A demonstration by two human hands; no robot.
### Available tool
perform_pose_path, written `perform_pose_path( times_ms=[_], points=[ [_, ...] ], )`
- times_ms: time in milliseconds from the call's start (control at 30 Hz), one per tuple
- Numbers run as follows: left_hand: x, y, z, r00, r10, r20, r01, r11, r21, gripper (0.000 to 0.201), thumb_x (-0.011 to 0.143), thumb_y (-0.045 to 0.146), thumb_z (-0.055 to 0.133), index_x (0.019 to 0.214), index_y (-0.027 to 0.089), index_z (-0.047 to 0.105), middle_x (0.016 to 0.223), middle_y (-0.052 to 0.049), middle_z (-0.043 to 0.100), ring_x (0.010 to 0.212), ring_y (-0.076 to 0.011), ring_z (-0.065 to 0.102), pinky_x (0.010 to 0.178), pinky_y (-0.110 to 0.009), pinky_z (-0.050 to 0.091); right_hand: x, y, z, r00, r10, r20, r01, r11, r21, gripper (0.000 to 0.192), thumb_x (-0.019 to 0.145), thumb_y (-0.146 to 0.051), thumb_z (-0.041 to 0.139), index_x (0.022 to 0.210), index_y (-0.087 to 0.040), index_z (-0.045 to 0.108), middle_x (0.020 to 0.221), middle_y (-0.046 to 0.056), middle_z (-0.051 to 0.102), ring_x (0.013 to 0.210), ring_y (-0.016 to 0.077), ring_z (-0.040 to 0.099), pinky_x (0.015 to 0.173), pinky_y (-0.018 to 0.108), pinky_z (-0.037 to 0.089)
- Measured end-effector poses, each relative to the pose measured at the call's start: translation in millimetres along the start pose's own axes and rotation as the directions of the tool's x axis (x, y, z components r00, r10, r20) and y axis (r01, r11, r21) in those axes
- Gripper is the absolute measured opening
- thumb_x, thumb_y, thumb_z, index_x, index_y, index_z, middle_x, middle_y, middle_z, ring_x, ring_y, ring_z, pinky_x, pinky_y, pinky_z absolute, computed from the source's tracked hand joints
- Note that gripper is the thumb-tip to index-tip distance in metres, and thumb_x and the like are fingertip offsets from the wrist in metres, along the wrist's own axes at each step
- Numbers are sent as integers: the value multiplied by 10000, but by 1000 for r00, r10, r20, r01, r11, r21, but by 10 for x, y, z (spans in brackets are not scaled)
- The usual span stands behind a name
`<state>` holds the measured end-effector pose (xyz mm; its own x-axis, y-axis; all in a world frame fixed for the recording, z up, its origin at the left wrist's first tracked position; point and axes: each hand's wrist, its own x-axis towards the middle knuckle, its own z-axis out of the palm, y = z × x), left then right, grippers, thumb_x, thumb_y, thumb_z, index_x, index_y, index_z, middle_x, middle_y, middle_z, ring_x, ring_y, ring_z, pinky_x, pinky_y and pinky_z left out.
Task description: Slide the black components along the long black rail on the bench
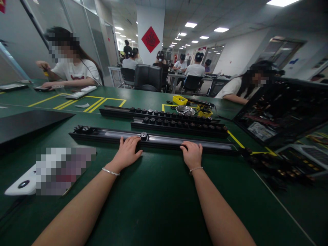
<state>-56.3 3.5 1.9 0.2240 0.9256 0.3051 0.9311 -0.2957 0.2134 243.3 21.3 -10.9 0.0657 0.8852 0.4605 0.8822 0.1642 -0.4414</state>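
Both forearms are stretched forward from the camera over the green tabletop [159, 198], each wrist ringed by a thin bracelet. Left hand [127, 152] is laid flat, its fingers [133, 141] spread and resting on the near edge of a long black rail [164, 140]; nothing is gripped by it. Right hand [192, 154] is set against the same rail further right, its fingers [186, 147] curled down over the near edge, so whether they pinch the rail or only press on it cannot be told. Just beyond the left fingers a small black slider [144, 136] is seated in the rail's channel, between the two hands but closer to the left one.

Behind the rail, beyond both hands, two more rails [176, 124] studded with black knobs are laid roughly parallel. Farther back, beyond the right fingers, a metal bowl [185, 109] and a yellow tray [179, 99] are seen. Left of the left forearm a white device [24, 182] lies beside a blurred patch. To the right of the right hand an open black case [279, 116] is propped. Seated people are seen at the far edges of the tabletop, one at the left [74, 70] and one at the right [243, 89].
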Motion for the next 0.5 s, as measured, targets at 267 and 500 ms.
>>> perform_pose_path(
  times_ms=[267, 500],
  points=[
    [3, 57, -22, 999, 11, 37, -11, 1000, -6, 531, 802, 361, 474, 1305, 210, 391, 1366, -112, 476, 1301, -288, 348, 1079, -653, 85, 16, 35, -14, 1000, 8, 11, -8, 1000, 0, 239, 851, -338, 453, 860, -219, 660, 1045, 60, 677, 1003, 228, 537, 1037, 513, 144],
    [7, 64, -31, 999, 12, 53, -11, 1000, -19, 530, 798, 352, 477, 1305, 231, 377, 1345, -90, 503, 1298, -296, 335, 1066, -672, 86, 14, 8, -26, 1000, 10, 11, -10, 1000, -2, 231, 839, -334, 462, 865, -219, 660, 1035, 60, 681, 999, 234, 543, 1037, 526, 147]
  ],
)
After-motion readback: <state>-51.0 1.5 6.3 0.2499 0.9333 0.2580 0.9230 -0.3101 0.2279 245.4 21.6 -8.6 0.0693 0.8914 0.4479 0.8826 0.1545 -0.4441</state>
